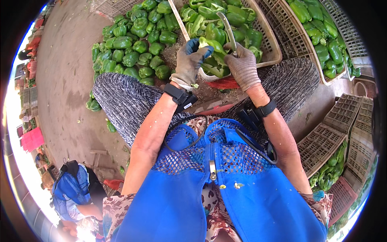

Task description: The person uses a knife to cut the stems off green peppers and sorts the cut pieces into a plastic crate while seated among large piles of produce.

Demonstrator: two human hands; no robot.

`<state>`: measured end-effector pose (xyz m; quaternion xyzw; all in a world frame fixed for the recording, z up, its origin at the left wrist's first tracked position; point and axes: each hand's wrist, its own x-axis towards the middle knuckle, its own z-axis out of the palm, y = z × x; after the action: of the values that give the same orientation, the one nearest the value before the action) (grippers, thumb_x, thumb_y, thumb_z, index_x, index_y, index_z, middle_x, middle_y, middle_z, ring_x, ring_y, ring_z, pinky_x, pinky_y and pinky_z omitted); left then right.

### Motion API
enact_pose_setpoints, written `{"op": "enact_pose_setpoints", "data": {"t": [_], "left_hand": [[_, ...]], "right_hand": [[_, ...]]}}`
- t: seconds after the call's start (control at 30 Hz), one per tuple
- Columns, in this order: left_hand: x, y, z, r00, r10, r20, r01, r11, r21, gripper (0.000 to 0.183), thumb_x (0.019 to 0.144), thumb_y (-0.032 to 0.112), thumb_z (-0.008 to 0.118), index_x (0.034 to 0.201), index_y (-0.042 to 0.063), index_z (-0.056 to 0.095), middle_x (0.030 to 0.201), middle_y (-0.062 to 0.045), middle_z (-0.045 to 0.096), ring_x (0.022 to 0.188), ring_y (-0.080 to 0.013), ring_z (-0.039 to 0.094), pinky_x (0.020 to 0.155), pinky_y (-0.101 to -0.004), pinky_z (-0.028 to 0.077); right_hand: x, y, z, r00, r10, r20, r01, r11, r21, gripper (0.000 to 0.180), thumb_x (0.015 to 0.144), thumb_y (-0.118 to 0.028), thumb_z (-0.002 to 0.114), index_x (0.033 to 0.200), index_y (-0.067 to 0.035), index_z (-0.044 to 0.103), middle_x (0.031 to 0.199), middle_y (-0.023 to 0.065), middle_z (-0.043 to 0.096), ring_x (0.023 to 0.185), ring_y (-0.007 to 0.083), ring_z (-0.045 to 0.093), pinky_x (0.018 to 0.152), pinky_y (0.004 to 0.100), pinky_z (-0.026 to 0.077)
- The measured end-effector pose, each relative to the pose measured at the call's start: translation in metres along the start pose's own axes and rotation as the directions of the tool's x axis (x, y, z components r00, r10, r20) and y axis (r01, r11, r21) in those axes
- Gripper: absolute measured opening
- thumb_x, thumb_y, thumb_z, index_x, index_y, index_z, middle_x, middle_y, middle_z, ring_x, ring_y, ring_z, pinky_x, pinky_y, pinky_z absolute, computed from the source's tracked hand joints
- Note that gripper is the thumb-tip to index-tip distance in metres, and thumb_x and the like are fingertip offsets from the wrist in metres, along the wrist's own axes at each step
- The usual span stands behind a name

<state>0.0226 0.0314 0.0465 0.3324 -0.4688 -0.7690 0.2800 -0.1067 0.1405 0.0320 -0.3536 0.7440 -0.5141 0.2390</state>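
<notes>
My left hand (pixel 189 62), in a grey work glove with blue fingertips, pinches a cut green bell pepper (pixel 214 45). Pale seed core shows at the pepper's end, by the fingertips. In a similar grey glove, my right hand (pixel 242 65) grips a knife with a curved blade (pixel 228 31), the blade pointing away from me. The handle is mostly hidden in the fist. Both hands are over the near end of a pale plastic crate (pixel 270 60) heaped with cut green peppers (pixel 237 15).
Whole green bell peppers (pixel 131 59) lie piled on the concrete floor (pixel 66 75) to the left. More crates of peppers (pixel 323 50) stand at right, with stacked plastic crates (pixel 322 148) nearer. Another person in a blue vest (pixel 72 190) is at lower left, near a wooden stool (pixel 98 154).
</notes>
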Motion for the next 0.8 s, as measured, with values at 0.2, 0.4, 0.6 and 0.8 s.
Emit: {"op": "enact_pose_setpoints", "data": {"t": [0.2, 0.4, 0.6, 0.8], "left_hand": [[0.001, -0.015, -0.013, 0.999, -0.025, 0.048, 0.027, 0.999, -0.040, 0.028, 0.092, 0.015, 0.058, 0.112, -0.005, 0.060, 0.100, -0.007, 0.067, 0.083, -0.0122, 0.063, 0.076, -0.0244, 0.050], [0.022, -0.008, -0.038, 0.953, 0.040, 0.302, 0.171, 0.749, -0.640, 0.043, 0.094, 0.029, 0.051, 0.123, -0.002, 0.057, 0.103, -0.015, 0.067, 0.094, -0.0299, 0.065, 0.094, -0.0456, 0.052], [0.021, 0.027, -0.059, 0.953, -0.016, 0.303, 0.255, 0.585, -0.770, 0.049, 0.097, 0.042, 0.052, 0.123, 0.001, 0.057, 0.102, -0.015, 0.067, 0.091, -0.0298, 0.065, 0.082, -0.0424, 0.057], [0.029, 0.044, -0.080, 0.914, -0.370, -0.164, 0.170, 0.720, -0.673, 0.039, 0.098, 0.040, 0.054, 0.102, 0.001, 0.058, 0.096, -0.012, 0.066, 0.083, -0.0253, 0.066, 0.066, -0.0350, 0.060]], "right_hand": [[0.004, 0.001, -0.006, 1.000, 0.006, 0.014, -0.005, 1.000, -0.028, 0.026, 0.076, -0.016, 0.064, 0.096, 0.000, 0.065, 0.065, 0.0131, 0.058, 0.059, 0.0163, 0.054, 0.061, 0.0324, 0.047], [0.023, 0.004, -0.025, 0.987, 0.159, -0.022, -0.145, 0.945, 0.293, 0.010, 0.075, -0.003, 0.067, 0.084, 0.002, 0.068, 0.069, -0.0004, 0.061, 0.062, 0.0086, 0.054, 0.058, 0.0237, 0.046], [0.050, 0.034, -0.072, 0.985, -0.113, -0.129, 0.012, 0.795, -0.607, 0.032, 0.085, -0.029, 0.057, 0.095, 0.001, 0.058, 0.090, 0.0310, 0.062, 0.082, 0.0506, 0.057, 0.069, 0.0529, 0.048], [0.049, 0.053, -0.047, 0.971, 0.180, -0.157, -0.212, 0.953, -0.216, 0.031, 0.087, -0.032, 0.067, 0.104, -0.005, 0.063, 0.090, 0.0220, 0.064, 0.076, 0.0329, 0.064, 0.063, 0.0439, 0.050]]}}
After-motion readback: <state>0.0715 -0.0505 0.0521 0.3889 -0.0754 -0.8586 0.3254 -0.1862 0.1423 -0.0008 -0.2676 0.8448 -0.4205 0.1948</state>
